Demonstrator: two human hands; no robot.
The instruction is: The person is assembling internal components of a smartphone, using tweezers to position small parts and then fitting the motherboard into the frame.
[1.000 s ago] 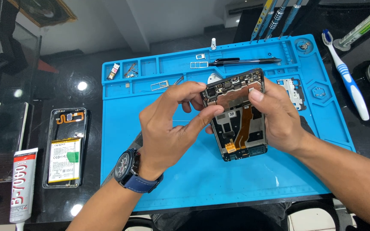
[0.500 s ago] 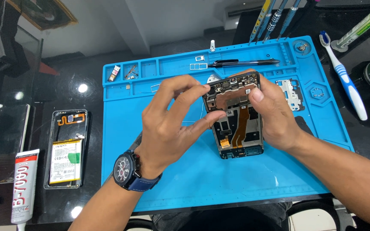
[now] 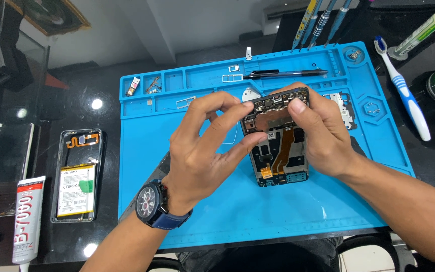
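At centre frame we grip the opened phone [image 3: 278,141] in our right hand [image 3: 323,136], tilted above the blue mat [image 3: 202,211], while our left hand [image 3: 202,151] pinches its upper edge with fingers narrowed. We judge the board is being worked loose; next calls for a careful lift. Farther, a pen [image 3: 283,73] lies.

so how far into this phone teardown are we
Already done, it looks: the back shell with battery lies off to the side, and small trays and screws sit in the blue mat compartments. In hand: the opened phone frame, boards and orange flex exposed, gripped by the right hand while the left hand pinches at its upper edge. Left: the boards seated in that frame.
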